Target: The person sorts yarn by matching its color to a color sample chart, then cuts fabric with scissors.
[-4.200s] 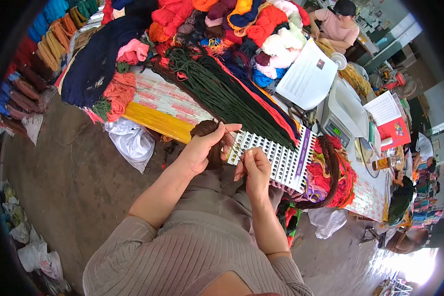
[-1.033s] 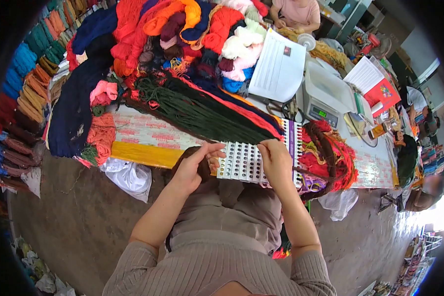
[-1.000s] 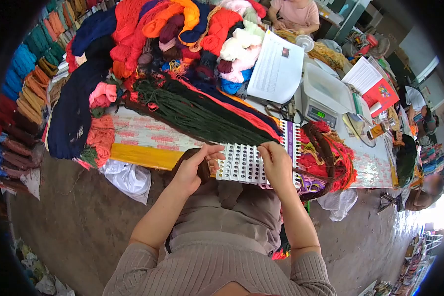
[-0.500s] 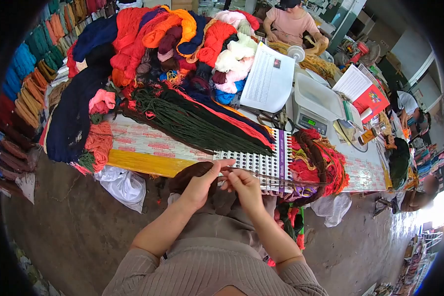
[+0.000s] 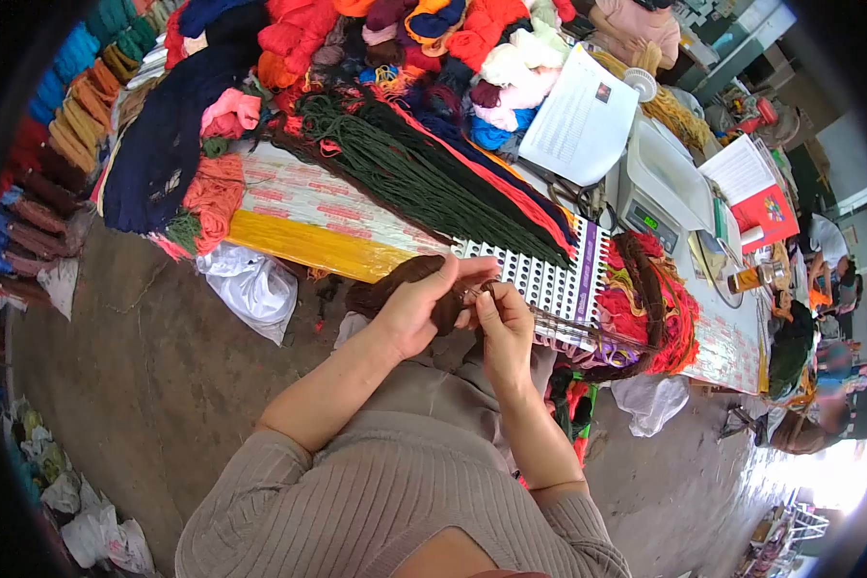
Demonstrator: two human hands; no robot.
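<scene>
A skein of dark brown yarn [image 5: 395, 281] lies in my left hand [image 5: 412, 313], whose fingers are wrapped round it with the thumb stretched along the top. Close beside it, my right hand [image 5: 507, 328] pinches brown strands between thumb and fingertips. From there, thin brown strands run right, across the lower edge of a white board with holes [image 5: 525, 277], to a brown yarn hank [image 5: 657, 299] at the board's right side. Long dark green strands [image 5: 424, 197] hang from the board's holes toward the upper left, with black and pink strands behind them.
Heaped yarn in many colours [image 5: 395, 29] covers the table's back. A printed sheet [image 5: 580, 116], scissors [image 5: 588, 202] and a scale with a clear tub [image 5: 665, 183] stand to the right. White plastic bags [image 5: 250, 289] hang below the table edge. Another person [image 5: 636, 29] is at the far side.
The head view has tilted and shifted, so the table sits higher and further right. Both hands still hold the brown yarn, with the right fingertips now nearer the left hand.
</scene>
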